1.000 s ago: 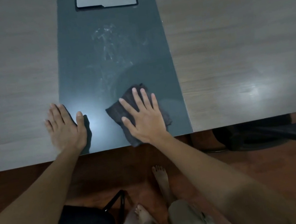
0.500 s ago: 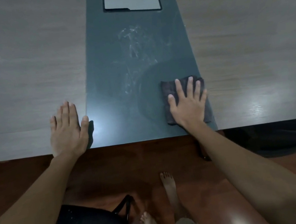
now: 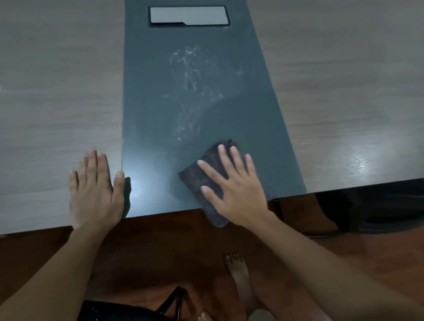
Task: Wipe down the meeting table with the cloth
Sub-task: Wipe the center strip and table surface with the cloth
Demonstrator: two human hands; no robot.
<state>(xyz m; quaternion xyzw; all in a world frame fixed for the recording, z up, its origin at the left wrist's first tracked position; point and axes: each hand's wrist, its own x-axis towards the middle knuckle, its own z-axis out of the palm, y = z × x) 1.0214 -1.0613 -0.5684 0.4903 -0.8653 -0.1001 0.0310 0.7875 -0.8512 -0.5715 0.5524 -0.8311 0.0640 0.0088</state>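
2 hands, 1 cloth, 1 worktop. Dark grey rumpled square cloth [image 3: 208, 177] lies on the dark centre strip of the grey wood-grain worktop [image 3: 34, 118], near edge, one corner overhanging. Right hand [image 3: 233, 188] flat on it, fingers spread wide. Left hand [image 3: 93, 191] flat on worktop, fingers straight, holding nothing. White smears beyond cloth.

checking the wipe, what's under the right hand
The right hand lies flat on a dark cloth on the table's dark centre strip. The cloth's near corner hangs past the edge. The cloth hides the surface beneath it.
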